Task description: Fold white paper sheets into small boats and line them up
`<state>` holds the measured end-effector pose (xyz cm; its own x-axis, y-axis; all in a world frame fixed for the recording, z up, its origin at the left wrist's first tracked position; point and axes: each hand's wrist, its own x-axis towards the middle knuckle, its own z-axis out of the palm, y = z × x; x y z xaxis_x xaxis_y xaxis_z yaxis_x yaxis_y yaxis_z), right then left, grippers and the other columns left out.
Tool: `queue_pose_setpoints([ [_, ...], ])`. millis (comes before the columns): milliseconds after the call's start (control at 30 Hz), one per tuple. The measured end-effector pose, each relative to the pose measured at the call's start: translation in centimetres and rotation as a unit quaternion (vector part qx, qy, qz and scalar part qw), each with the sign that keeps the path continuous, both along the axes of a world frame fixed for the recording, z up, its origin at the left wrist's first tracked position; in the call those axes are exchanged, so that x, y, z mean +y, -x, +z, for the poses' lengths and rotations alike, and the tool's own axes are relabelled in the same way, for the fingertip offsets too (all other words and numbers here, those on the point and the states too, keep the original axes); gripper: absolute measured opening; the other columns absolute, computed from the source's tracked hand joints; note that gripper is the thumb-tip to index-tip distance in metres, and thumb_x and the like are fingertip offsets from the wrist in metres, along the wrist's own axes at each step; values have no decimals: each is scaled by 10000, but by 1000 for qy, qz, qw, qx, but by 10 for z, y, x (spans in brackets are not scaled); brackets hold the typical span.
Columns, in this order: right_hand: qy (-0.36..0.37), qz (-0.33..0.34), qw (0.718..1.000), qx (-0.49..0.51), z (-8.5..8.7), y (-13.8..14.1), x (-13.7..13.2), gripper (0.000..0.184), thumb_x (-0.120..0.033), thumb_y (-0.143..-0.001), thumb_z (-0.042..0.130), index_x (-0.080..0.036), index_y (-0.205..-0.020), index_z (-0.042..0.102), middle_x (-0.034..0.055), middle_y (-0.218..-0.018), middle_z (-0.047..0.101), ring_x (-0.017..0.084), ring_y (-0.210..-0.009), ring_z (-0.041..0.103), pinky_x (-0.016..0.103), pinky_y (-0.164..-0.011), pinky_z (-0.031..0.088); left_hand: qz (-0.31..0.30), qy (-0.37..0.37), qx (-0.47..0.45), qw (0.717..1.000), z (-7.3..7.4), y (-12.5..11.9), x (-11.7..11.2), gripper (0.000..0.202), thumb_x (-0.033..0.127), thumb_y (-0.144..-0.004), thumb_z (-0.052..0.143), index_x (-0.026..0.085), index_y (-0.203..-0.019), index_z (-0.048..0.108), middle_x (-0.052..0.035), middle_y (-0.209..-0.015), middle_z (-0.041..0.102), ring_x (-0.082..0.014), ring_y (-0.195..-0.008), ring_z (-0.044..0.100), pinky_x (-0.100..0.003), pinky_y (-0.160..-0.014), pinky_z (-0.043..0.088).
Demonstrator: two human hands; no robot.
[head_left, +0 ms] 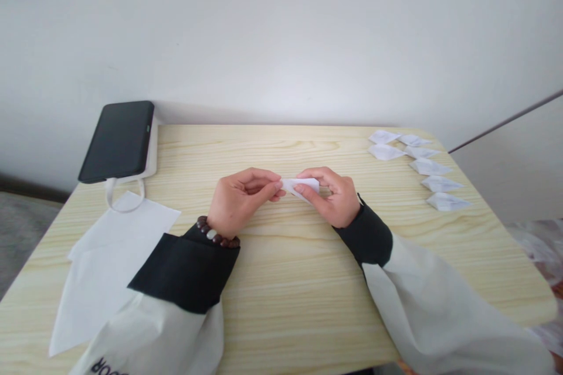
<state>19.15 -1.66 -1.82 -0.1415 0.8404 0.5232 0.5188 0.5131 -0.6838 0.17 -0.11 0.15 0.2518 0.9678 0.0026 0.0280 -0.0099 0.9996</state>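
Observation:
My left hand and my right hand meet at the middle of the wooden table. Both pinch a small folded piece of white paper between thumb and fingers, just above the tabletop. The left wrist wears a dark bead bracelet. Both arms are in white sleeves with black cuffs.
Several small folded white paper pieces lie in rows at the table's far right. Flat white paper sheets lie at the left, partly under my left sleeve. A dark phone rests on a white box with a cord at the far left corner. A pale wall rises behind.

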Motion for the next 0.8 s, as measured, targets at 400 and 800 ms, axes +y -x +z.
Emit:
queue_pose_setpoints([
  [400,207,91,959,168,-4,-3,5,265,-372,-798,639,-179,-978,622,44,-842,712,153,-692,691,238,-603,540,19,-407,217,887,-8,11,3,167,180,-831,594,293,-886,703,23,-897,741,-136,-796,699,-236,-727,567],
  [800,243,112,939,216,-2,0,6,247,-331,-785,660,-188,-974,590,28,-770,715,153,-688,695,223,-573,522,39,-377,222,898,-9,9,3,125,218,-827,613,196,-922,692,-28,-881,739,-138,-755,694,-214,-718,547],
])
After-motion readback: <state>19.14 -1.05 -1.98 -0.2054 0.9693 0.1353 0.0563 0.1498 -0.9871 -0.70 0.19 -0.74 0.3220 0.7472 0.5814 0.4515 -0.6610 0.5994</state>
